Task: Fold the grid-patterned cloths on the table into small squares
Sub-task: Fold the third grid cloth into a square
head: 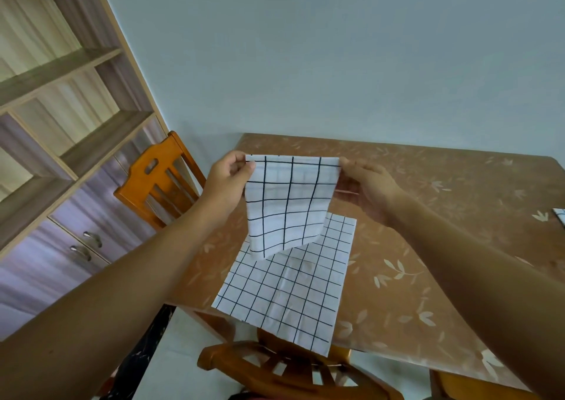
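Observation:
A white cloth with a black grid (287,204) hangs in the air above the table, folded so that it shows two layers. My left hand (226,182) pinches its top left corner and my right hand (367,185) pinches its top right corner. Beneath it a second grid-patterned cloth (290,289) lies flat and unfolded on the table (428,216), its near edge hanging over the table's front edge. The corner of a third grid cloth (560,214) shows at the right border of the view.
The table carries a brown leaf-patterned cover. One wooden chair (159,182) stands at the table's left side and another chair (290,369) sits at the near edge below the flat cloth. A shelf unit with drawers (61,155) fills the left.

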A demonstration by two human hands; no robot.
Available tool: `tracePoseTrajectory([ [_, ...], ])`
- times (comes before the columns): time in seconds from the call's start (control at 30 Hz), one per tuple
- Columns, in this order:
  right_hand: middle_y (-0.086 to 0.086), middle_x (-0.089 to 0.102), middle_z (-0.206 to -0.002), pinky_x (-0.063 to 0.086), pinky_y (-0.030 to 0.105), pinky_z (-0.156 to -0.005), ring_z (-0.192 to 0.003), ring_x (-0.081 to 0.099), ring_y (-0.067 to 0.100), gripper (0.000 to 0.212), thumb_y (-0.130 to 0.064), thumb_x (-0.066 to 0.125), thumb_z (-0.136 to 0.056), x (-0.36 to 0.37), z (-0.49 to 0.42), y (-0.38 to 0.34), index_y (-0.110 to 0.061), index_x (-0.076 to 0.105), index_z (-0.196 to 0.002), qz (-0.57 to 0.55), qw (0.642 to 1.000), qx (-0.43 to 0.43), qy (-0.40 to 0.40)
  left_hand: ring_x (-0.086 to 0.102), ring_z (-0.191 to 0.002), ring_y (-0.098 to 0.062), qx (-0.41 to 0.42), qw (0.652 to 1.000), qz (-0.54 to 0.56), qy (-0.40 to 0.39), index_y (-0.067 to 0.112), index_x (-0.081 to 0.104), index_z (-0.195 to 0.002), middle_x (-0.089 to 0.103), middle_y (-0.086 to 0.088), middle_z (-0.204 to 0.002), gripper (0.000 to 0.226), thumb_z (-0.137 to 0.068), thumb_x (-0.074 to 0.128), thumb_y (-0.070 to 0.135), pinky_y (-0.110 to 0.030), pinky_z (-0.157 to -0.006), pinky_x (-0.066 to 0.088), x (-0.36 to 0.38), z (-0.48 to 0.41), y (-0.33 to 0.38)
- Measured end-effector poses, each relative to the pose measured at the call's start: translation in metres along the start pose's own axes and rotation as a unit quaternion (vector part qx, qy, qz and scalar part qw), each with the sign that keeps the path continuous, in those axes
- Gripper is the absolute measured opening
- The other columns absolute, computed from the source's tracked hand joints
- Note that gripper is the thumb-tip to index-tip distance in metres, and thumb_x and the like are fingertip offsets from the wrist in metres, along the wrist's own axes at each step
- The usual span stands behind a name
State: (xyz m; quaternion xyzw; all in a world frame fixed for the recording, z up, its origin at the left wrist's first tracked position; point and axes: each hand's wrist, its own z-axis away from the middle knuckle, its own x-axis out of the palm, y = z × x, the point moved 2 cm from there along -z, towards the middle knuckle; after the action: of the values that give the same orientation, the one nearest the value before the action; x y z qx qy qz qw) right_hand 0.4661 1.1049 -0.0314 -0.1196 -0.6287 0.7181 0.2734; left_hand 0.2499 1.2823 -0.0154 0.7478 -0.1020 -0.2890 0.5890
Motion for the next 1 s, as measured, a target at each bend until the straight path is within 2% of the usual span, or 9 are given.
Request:
tracePoseTrajectory([
  [0.1, 0.015, 0.071, -0.119, 0.058, 0.042, -0.092, -0.105, 0.070, 0.029, 0.069, -0.054, 0.070, -0.086, 0.012, -0.001, 0.009, 0.001, 0.061, -0.129, -0.003, 0.999, 0.023, -0.049, 0.068, -0.110, -0.022, -0.033, 0.994, 0.102, 0.012, 0.021, 0.069, -0.107, 0.073, -0.003, -0.108, 0.010, -0.102, 0.061, 0.022, -0.046, -0.105, 0.051, 0.001, -0.006, 0.004],
  [0.17, 0.015, 0.072, -0.117, 0.056, 0.043, -0.098, -0.103, 0.069, 0.028, 0.076, -0.048, 0.081, -0.079, 0.018, -0.002, 0.017, 0.009, 0.059, -0.125, 0.017, 0.998, 0.021, -0.050, 0.067, -0.114, -0.031, -0.071, 0.985, 0.157, 0.018, 0.023, 0.070, -0.102, 0.073, -0.009, -0.113, 0.009, -0.101, 0.061, 0.021, -0.055, -0.103, 0.052, 0.000, -0.010, 0.007],
  [0.27, 0.016, 0.076, -0.114, 0.058, 0.035, -0.088, -0.101, 0.071, 0.026, 0.035, -0.014, 0.073, -0.089, 0.028, -0.003, 0.023, 0.006, 0.068, -0.118, 0.016, 0.998, 0.025, -0.047, 0.067, -0.116, -0.035, -0.117, 0.966, 0.228, 0.019, 0.018, 0.069, -0.103, 0.074, -0.011, -0.110, 0.011, -0.103, 0.058, 0.018, -0.057, -0.098, 0.054, -0.001, -0.016, 0.010],
  [0.37, 0.020, 0.074, -0.117, 0.061, 0.045, -0.090, -0.109, 0.071, 0.034, 0.028, -0.005, 0.063, -0.096, 0.034, -0.005, 0.024, 0.005, 0.068, -0.121, -0.047, 0.996, 0.040, -0.057, 0.067, -0.119, -0.034, -0.153, 0.941, 0.298, -0.045, 0.013, 0.066, -0.121, 0.073, -0.012, -0.121, 0.025, -0.103, 0.056, 0.029, -0.054, -0.097, 0.055, -0.001, -0.018, 0.006],
  [0.5, 0.022, 0.073, -0.117, 0.063, 0.046, -0.079, -0.103, 0.074, 0.035, 0.028, -0.006, 0.056, -0.100, 0.036, -0.007, 0.018, 0.002, 0.066, -0.126, -0.091, 0.994, 0.036, -0.045, 0.069, -0.116, -0.027, -0.165, 0.948, 0.224, -0.156, 0.011, 0.063, -0.130, 0.073, -0.008, -0.123, 0.032, -0.102, 0.057, 0.026, -0.041, -0.089, 0.060, 0.006, -0.002, -0.013],
  [0.6, 0.025, 0.073, -0.114, 0.064, 0.047, -0.072, -0.093, 0.075, 0.035, 0.026, -0.010, 0.058, -0.101, 0.031, -0.009, 0.019, 0.002, 0.066, -0.123, -0.069, 0.997, 0.036, -0.006, 0.071, -0.112, -0.028, -0.158, 0.966, 0.155, -0.137, 0.016, 0.068, -0.122, 0.076, -0.006, -0.118, 0.023, -0.101, 0.060, 0.014, -0.047, -0.089, 0.060, 0.013, 0.006, -0.033],
  [0.7, 0.022, 0.074, -0.115, 0.063, 0.049, -0.078, -0.101, 0.074, 0.037, 0.026, -0.010, 0.056, -0.103, 0.026, -0.011, 0.025, 0.001, 0.065, -0.124, -0.046, 0.998, 0.046, -0.008, 0.074, -0.105, -0.017, -0.113, 0.985, 0.075, -0.103, 0.031, 0.072, -0.110, 0.077, 0.006, -0.112, 0.016, -0.101, 0.063, 0.021, -0.046, -0.094, 0.058, 0.015, 0.007, -0.038],
  [0.9, 0.018, 0.073, -0.121, 0.059, 0.054, -0.091, -0.110, 0.072, 0.036, 0.029, -0.005, 0.055, -0.101, 0.018, -0.014, 0.033, -0.003, 0.065, -0.129, -0.038, 0.997, 0.061, -0.033, 0.074, -0.106, -0.021, -0.138, 0.981, 0.079, -0.109, 0.031, 0.072, -0.112, 0.077, 0.002, -0.114, 0.017, -0.100, 0.062, 0.023, -0.051, -0.095, 0.057, 0.013, 0.002, -0.036],
  [1.0, 0.019, 0.073, -0.121, 0.058, 0.054, -0.092, -0.110, 0.071, 0.037, 0.029, -0.004, 0.056, -0.100, 0.015, -0.013, 0.034, -0.002, 0.066, -0.128, -0.027, 0.996, 0.077, -0.041, 0.075, -0.103, -0.022, -0.157, 0.977, 0.097, -0.109, 0.024, 0.072, -0.112, 0.078, -0.001, -0.111, 0.017, -0.102, 0.059, 0.019, -0.045, -0.091, 0.059, 0.014, 0.002, -0.038],
])
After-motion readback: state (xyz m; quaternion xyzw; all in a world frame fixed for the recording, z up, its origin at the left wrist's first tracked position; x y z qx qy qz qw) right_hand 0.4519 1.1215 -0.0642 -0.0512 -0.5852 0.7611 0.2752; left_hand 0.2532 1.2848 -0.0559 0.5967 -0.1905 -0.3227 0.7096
